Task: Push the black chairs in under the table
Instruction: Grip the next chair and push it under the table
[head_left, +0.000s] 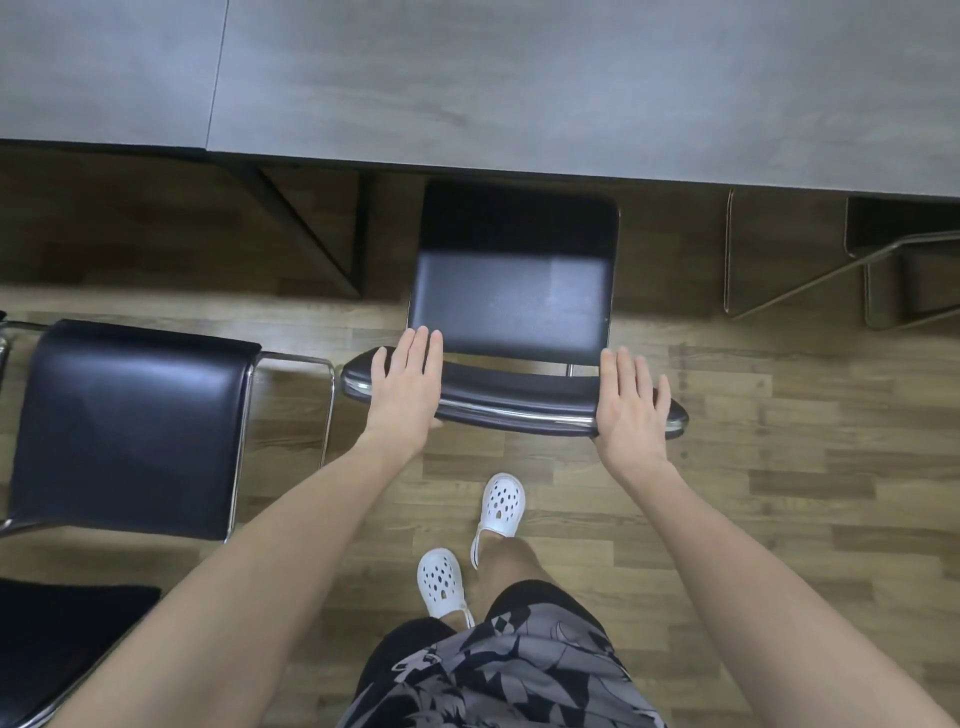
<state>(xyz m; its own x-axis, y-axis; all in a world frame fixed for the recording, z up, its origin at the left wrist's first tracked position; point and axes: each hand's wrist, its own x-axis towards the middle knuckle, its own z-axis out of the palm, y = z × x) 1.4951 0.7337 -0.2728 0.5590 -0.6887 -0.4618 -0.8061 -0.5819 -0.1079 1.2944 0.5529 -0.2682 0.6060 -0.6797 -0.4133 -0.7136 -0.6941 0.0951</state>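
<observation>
A black chair (511, 296) with a chrome frame stands in front of me, the far end of its seat in shadow under the grey table (519, 83). My left hand (408, 384) lies flat with straight fingers on the left end of its backrest. My right hand (631, 400) lies flat on the right end the same way. A second black chair (130, 426) stands out on the floor to the left, its seat clear of the table edge. At the bottom left corner shows part of a third black seat (57, 644).
The table's dark leg (311, 234) slants down left of the middle chair. A chrome chair frame (810, 270) sits under the table at the right. Wooden floor (779, 493) lies around my feet in white clogs (501, 506).
</observation>
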